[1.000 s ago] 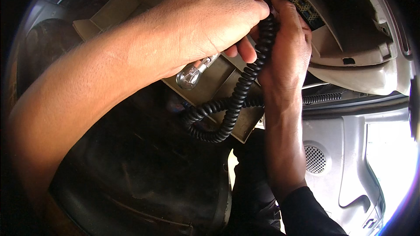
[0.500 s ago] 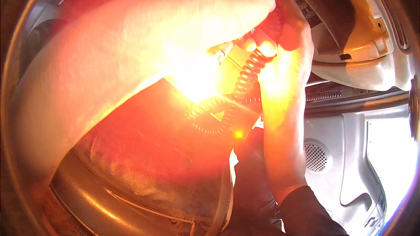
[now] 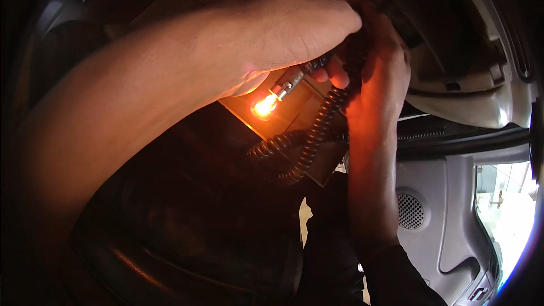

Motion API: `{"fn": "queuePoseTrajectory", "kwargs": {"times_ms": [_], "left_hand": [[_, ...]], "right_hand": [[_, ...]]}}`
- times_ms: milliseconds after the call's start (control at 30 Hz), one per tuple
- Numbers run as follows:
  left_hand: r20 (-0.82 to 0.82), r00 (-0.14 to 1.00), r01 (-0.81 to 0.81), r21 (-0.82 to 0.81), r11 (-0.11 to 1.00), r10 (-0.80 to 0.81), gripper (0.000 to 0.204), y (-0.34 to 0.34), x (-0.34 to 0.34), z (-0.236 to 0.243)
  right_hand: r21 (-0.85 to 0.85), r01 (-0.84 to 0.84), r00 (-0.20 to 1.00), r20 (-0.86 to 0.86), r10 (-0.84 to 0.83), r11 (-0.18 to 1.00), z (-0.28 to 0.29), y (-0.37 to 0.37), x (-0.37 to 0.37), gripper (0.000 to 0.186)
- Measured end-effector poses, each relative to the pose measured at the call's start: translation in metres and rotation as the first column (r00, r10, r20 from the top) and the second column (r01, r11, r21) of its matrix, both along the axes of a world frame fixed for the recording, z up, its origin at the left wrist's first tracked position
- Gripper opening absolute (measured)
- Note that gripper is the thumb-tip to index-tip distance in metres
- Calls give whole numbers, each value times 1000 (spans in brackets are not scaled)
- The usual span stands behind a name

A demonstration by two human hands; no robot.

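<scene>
Dim overall; a filament bulb (image 3: 263,106) glows orange near centre, a window (image 3: 507,209) glares at four o'clock, corners blacken.

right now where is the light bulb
In the head view, the light bulb glows just left of the picture's centre, below the left hand and to the left of the coiled black cord.

The left hand (image 3: 300,25) and right hand (image 3: 385,62) meet at the top, side by side. Below the left hand, a bulb (image 3: 263,105) sits at the lower-left end of its socket (image 3: 290,81), before a panel (image 3: 292,116). A coiled cord (image 3: 317,133) drops from between the hands, right of the bulb. Right of the right forearm, a door panel (image 3: 425,249) bears a speaker grille (image 3: 409,211); a window (image 3: 510,207) lies farther right.
</scene>
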State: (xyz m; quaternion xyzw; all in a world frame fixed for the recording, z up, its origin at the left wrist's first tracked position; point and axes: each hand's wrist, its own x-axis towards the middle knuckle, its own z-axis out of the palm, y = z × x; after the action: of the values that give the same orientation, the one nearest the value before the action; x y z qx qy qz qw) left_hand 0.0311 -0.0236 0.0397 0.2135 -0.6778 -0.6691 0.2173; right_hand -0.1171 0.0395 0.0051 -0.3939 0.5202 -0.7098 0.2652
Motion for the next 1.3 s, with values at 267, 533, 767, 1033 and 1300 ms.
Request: {"fn": "queuePoseTrajectory", "kwargs": {"times_ms": [267, 533, 767, 1033, 1300], "left_hand": [[-10, 995, 104, 117, 988, -103, 31, -14, 1, 3], [-99, 980, 176, 20, 984, -173, 38, -17, 6, 5], [-187, 956, 216, -74, 974, -227, 42, -3, 8, -8], [-224, 954, 181, -89, 979, -197, 37, -7, -9, -16], [-98, 989, 104, -74, 992, -111, 34, 1, -1, -3]], "right_hand": [[-97, -87, 981, -180, 69, 991, -9, -7, -5, 32], [-74, -100, 952, -296, 74, 992, -6, -10, -16, 30], [-75, -49, 935, -355, 19, 996, -9, 13, -19, 32], [-117, -85, 941, -337, 42, 989, -8, 4, -27, 36], [-101, -103, 970, -233, 77, 990, -10, 5, -22, 37]]}}
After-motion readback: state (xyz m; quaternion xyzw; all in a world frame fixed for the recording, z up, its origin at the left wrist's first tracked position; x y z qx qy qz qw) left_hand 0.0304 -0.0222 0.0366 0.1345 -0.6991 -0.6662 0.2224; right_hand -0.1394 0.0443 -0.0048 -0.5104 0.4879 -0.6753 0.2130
